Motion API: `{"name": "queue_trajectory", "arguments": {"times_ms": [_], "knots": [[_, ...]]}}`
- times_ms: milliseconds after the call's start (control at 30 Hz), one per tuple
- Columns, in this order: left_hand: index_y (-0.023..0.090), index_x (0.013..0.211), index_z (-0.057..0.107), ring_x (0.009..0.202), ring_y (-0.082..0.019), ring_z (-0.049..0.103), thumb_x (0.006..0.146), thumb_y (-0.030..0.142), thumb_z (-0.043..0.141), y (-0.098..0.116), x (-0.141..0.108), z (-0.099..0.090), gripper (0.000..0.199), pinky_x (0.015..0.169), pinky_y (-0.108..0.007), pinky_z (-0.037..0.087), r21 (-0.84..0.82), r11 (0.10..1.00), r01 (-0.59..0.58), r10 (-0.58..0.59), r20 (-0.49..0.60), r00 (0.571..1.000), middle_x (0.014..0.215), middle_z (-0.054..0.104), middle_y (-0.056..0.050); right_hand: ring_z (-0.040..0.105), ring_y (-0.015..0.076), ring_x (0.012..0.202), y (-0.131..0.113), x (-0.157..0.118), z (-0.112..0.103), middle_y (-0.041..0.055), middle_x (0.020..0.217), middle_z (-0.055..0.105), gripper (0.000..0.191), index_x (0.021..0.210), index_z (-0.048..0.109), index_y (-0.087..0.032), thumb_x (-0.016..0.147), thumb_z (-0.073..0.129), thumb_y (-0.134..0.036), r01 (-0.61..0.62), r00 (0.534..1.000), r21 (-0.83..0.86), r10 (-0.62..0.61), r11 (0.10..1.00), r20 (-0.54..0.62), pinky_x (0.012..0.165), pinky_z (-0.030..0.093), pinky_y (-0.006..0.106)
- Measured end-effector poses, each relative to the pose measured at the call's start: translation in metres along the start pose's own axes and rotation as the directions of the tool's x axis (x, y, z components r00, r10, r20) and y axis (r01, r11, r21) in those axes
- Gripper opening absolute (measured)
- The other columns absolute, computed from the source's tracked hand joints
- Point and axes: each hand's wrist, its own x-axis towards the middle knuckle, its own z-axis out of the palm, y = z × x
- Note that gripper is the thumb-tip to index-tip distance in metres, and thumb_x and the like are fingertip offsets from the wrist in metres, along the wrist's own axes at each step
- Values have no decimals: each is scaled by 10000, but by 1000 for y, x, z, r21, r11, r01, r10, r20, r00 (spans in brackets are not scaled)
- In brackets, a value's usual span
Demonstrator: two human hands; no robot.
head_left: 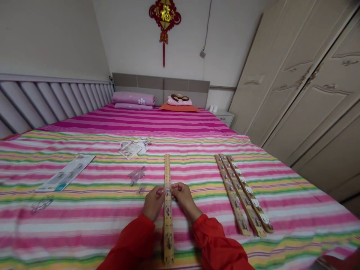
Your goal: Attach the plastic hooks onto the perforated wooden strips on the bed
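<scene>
A long, narrow wooden strip point(168, 168) with rows of small holes lies lengthwise in front of me on the striped cloth. Small metal hooks point(168, 210) sit along its near half. My left hand point(153, 202) and my right hand point(185, 198) meet at the strip from either side, fingers pinched around a small clear hook piece point(168, 191) on its top face. The fingers partly cover this piece. Left of the strip are loose clear plastic hooks point(137, 175), and farther back is a small pile of white and clear packets point(134, 147).
Three similar strips point(232, 191) lie side by side on the right, carrying hooks; the outermost has white round pieces. A clear-and-white package point(66, 174) and a thin wire-like item point(42, 203) lie left. Pillows, a headboard point(185, 86) and wardrobe point(295, 82) surround the bed.
</scene>
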Motion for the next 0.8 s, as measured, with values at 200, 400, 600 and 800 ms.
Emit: {"name": "queue_trajectory", "arguments": {"times_ms": [200,400,600,800], "knots": [[172,806,648,538,-122,558,704,245,523,-1,-2,3,177,539,-231,431,105,994,-7,7,5,1000,595,610,29,455,72,342,5,4,1,-73,408,542,167,642,587,-155,503,655,-215,-5,1000,-1,5,1000,-21,358,331,188],[168,798,645,540,-116,552,692,226,532,-3,1,4,165,538,-221,422,123,992,14,-11,-23,1000,578,591,33,449,75,348,11,6,-1,-72,422,538,169,645,588,-160,519,677,-229,10,1000,-4,-10,1000,-19,374,333,196],[146,902,655,537,-119,543,697,283,538,-10,1,6,273,541,-234,431,87,996,30,-26,-42,999,596,574,31,447,79,363,20,9,-2,-77,422,518,168,642,582,-166,528,691,-225,29,999,-12,-29,1000,-16,395,337,202],[163,1165,612,642,-146,540,754,307,486,-16,3,3,453,647,-284,460,194,979,-69,66,24,998,699,554,7,428,81,396,23,6,-6,-100,451,473,299,882,659,-153,592,665,-223,123,992,-23,-122,992,32,437,365,219]]}}
